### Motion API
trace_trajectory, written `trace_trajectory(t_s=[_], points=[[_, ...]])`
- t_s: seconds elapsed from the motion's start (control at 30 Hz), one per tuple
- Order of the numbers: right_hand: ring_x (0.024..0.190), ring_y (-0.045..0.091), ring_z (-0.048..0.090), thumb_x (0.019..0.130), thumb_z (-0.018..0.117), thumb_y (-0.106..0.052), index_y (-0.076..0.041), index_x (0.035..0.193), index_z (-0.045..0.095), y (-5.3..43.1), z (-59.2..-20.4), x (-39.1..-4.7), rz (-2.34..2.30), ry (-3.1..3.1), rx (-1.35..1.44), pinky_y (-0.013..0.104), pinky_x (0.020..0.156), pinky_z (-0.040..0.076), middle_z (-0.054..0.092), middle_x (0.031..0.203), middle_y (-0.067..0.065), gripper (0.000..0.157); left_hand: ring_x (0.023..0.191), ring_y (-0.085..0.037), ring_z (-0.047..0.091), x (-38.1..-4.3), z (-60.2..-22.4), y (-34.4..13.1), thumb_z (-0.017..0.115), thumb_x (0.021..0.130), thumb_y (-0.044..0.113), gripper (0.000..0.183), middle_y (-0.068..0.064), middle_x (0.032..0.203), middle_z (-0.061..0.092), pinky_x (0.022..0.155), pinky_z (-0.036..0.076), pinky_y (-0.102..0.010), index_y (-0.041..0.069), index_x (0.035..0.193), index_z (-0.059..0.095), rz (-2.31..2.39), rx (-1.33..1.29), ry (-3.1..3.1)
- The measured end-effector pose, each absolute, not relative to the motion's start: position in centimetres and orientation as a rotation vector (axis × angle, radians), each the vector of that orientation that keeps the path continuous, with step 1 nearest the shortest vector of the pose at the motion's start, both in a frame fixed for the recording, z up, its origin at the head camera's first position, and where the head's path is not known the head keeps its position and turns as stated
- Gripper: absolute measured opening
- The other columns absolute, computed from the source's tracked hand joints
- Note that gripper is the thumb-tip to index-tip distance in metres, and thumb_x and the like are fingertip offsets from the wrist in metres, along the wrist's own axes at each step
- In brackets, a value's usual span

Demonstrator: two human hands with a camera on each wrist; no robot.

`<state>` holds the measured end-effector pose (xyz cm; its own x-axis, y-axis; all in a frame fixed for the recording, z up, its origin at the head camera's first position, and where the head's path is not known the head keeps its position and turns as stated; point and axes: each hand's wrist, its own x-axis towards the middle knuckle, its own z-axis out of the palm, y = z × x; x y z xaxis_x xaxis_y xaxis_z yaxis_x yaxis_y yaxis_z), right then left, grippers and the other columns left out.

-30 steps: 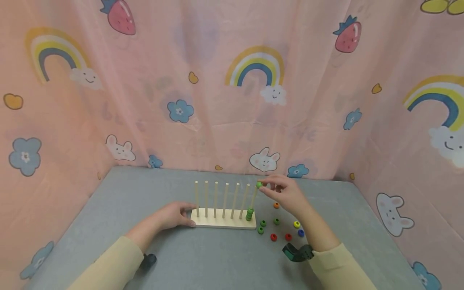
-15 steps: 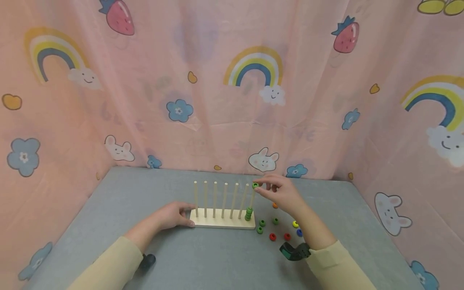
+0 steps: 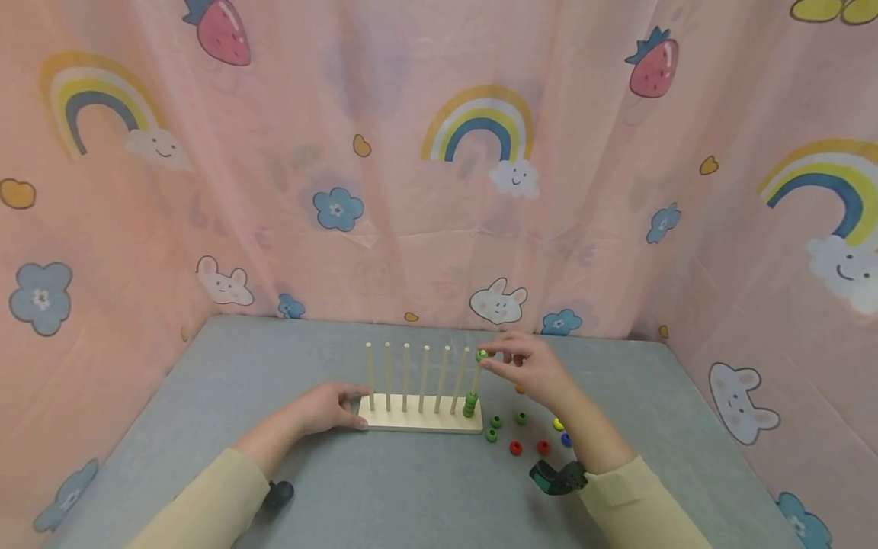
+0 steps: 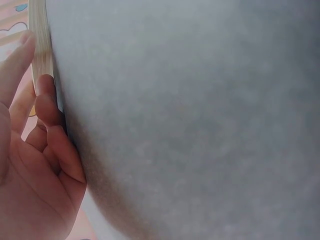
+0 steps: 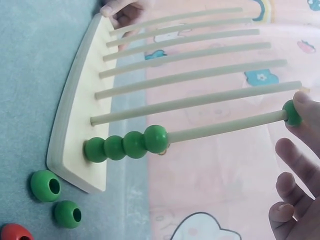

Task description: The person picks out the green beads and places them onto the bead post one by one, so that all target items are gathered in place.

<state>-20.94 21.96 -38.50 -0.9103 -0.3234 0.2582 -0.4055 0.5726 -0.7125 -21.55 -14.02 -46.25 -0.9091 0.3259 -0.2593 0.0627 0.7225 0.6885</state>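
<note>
A pale wooden peg board (image 3: 421, 420) with a row of upright pegs stands on the table. My left hand (image 3: 330, 407) grips the left end of its base; in the left wrist view the fingers (image 4: 48, 110) lie along the wood. Between thumb and fingertips, my right hand (image 3: 533, 367) pinches a green bead (image 5: 291, 113) at the top of the rightmost peg (image 5: 227, 126). The peg's tip is inside this bead. Several green beads (image 5: 134, 144) are stacked at the foot of the same peg. The other pegs carry no beads.
Right of the board lie loose green beads (image 3: 521, 418), red beads (image 3: 516, 448), a yellow bead (image 3: 559, 423), a blue bead (image 3: 565, 440) and an orange bead (image 3: 520, 389), partly behind my right hand and arm. A printed pink curtain (image 3: 411, 267) borders the grey table (image 3: 384, 496).
My right hand has moved slightly left and brought the green bead from beside the rightmost peg onto its tip, then a little downward. The left hand has stayed on the board.
</note>
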Motion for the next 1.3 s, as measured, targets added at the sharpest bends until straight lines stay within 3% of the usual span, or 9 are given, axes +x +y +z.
trace_trajectory(t_s=[0.17,0.27,0.53,1.03,1.3], points=[[0.078,0.019,0.050,0.090,0.075,-0.032,-0.021,0.104,0.077,21.9,-39.4,-21.0,1.233,-2.757,0.606,0.030,0.060,0.046,0.062,0.101,-0.004,0.019,0.061,-0.013,0.045,-21.6,-46.3,-14.1,0.086,0.078,0.027,0.060,0.000,0.071,0.054,0.057,0.034,-0.031,0.012,0.132,0.065,1.004,0.321,2.565],[0.080,0.017,0.051,0.090,0.075,-0.030,-0.019,0.102,0.077,21.9,-40.1,-21.1,1.196,-2.796,0.618,0.031,0.069,0.044,0.064,0.101,-0.003,0.016,0.061,-0.013,0.045,-21.7,-46.5,-14.2,0.086,0.078,0.028,0.060,0.000,0.071,0.054,0.057,0.034,-0.031,0.012,0.132,0.065,1.001,0.330,2.566],[0.082,0.015,0.052,0.090,0.075,-0.027,-0.019,0.100,0.077,21.9,-41.9,-21.2,1.164,-2.892,0.621,0.031,0.069,0.045,0.063,0.099,-0.006,0.013,0.062,-0.013,0.045,-21.8,-46.6,-14.0,0.086,0.077,0.028,0.060,0.001,0.071,0.054,0.058,0.035,-0.031,0.013,0.132,0.065,0.969,0.337,2.585],[0.081,0.015,0.052,0.090,0.074,-0.035,-0.023,0.101,0.076,21.8,-44.1,-21.3,1.150,-2.963,0.649,0.030,0.062,0.044,0.062,0.099,-0.007,0.017,0.061,-0.012,0.044,-21.6,-46.0,-14.2,0.085,0.078,0.027,0.061,0.001,0.070,0.053,0.057,0.034,-0.030,0.009,0.133,0.063,0.992,0.353,2.563],[0.080,0.014,0.052,0.090,0.074,-0.035,-0.017,0.109,0.075,22.0,-44.1,-21.2,1.162,-2.955,0.690,0.030,0.064,0.044,0.060,0.095,-0.007,0.026,0.062,-0.013,0.044,-21.6,-46.4,-14.1,0.085,0.078,0.027,0.060,0.001,0.070,0.053,0.058,0.034,-0.031,0.012,0.132,0.064,0.992,0.333,2.573]])
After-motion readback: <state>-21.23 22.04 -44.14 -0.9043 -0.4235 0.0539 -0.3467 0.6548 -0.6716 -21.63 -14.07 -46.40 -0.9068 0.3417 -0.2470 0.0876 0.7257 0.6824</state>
